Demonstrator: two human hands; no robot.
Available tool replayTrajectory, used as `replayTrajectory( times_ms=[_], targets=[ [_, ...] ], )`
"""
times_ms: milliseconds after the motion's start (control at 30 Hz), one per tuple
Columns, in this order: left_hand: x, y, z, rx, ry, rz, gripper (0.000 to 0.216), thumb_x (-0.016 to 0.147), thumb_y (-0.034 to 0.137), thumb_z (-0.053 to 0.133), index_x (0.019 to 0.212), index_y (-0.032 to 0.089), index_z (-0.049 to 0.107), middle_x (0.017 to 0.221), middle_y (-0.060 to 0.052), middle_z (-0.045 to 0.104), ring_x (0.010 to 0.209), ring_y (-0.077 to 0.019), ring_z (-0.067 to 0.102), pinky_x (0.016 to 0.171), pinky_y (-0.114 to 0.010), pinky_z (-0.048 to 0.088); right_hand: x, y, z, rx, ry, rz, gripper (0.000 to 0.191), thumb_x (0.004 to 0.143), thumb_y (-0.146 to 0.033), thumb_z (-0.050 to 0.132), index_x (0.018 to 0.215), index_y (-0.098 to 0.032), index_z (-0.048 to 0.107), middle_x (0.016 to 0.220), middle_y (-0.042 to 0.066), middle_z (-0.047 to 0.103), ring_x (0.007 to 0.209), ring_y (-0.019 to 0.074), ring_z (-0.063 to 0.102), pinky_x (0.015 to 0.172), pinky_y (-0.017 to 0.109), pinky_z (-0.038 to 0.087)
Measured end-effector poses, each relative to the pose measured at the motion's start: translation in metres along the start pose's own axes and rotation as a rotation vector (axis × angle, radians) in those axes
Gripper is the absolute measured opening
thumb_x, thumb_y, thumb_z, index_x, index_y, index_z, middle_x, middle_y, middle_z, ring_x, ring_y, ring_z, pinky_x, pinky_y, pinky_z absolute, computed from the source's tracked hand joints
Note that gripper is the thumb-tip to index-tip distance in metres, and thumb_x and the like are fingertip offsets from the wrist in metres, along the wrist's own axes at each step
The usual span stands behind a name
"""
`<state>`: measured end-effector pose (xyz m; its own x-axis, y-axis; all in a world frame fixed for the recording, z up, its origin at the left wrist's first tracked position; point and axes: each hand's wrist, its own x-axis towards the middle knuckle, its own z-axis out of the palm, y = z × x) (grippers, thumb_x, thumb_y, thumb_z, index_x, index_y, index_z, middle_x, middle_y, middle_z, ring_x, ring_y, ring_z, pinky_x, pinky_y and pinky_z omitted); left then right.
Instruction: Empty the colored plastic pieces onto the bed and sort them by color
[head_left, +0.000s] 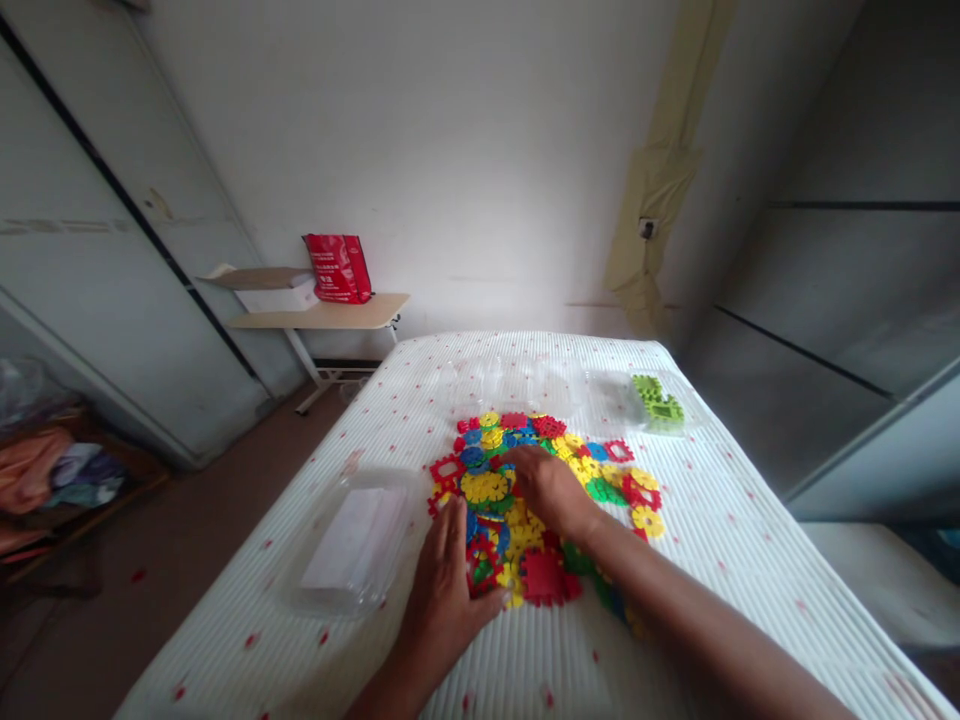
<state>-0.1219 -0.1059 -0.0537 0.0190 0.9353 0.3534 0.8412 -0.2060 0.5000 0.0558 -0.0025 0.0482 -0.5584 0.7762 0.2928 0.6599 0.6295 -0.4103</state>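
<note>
A pile of flat plastic interlocking pieces [487, 488] in red, yellow, blue and green lies spread on a white ribbed bed cover [720, 520]. My left hand [442, 585] lies flat with fingers stretched out at the pile's near left edge, touching the pieces. My right hand [551, 488] reaches over the middle of the pile, palm down, fingers curled onto the pieces; whether it grips one is hidden. A large red piece [544, 578] lies between my forearms.
A clear plastic tray [349, 545] sits left of the pile. Another clear container [652, 402] at the far right holds green pieces. A small side table [322, 315] with a red bag [337, 267] stands by the wall. Clothes [45, 470] lie on the left.
</note>
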Motion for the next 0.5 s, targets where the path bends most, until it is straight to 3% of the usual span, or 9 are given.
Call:
replayTrajectory(
  times_ms=[67,200,333,500],
  targets=[
    [0.000,0.001,-0.001,-0.003,0.004,0.000,0.103,0.065,0.029,0.067,0.146,0.021,0.003,0.149,-0.017,0.022,0.134,-0.0353,0.025,0.105,-0.053,0.030,0.009,0.023,-0.008,-0.166,0.032,0.121,0.037,0.081,-0.006,0.039,0.106,-0.018,0.064,0.109,0.011,0.064,0.102,0.0224,0.057,0.088,0.034,0.044],
    [0.000,0.001,-0.002,-0.017,0.002,-0.001,0.094,0.068,0.030,0.064,0.146,0.022,0.012,0.148,-0.015,0.025,0.134,-0.0341,0.026,0.106,-0.052,0.030,0.020,0.060,-0.012,-0.286,-0.059,0.271,0.037,0.081,-0.014,0.046,0.115,-0.018,0.059,0.116,0.013,0.061,0.108,0.0267,0.052,0.087,0.040,0.045],
    [0.001,0.001,-0.003,-0.021,-0.010,0.013,0.086,0.070,0.032,0.063,0.144,0.021,0.020,0.146,-0.015,0.030,0.134,-0.0329,0.028,0.106,-0.051,0.030,0.014,0.071,-0.001,-0.220,-0.102,0.187,0.047,0.079,-0.024,0.054,0.126,-0.022,0.051,0.131,0.009,0.052,0.118,0.0261,0.044,0.093,0.042,0.041],
    [0.001,0.005,-0.006,-0.010,-0.022,0.008,0.082,0.071,0.030,0.062,0.142,0.019,0.024,0.145,-0.015,0.030,0.134,-0.0314,0.027,0.106,-0.050,0.031,-0.006,0.063,-0.002,-0.157,-0.173,0.034,0.044,0.077,-0.027,0.056,0.121,-0.024,0.055,0.128,0.008,0.054,0.116,0.0267,0.046,0.093,0.044,0.039]
  ],
)
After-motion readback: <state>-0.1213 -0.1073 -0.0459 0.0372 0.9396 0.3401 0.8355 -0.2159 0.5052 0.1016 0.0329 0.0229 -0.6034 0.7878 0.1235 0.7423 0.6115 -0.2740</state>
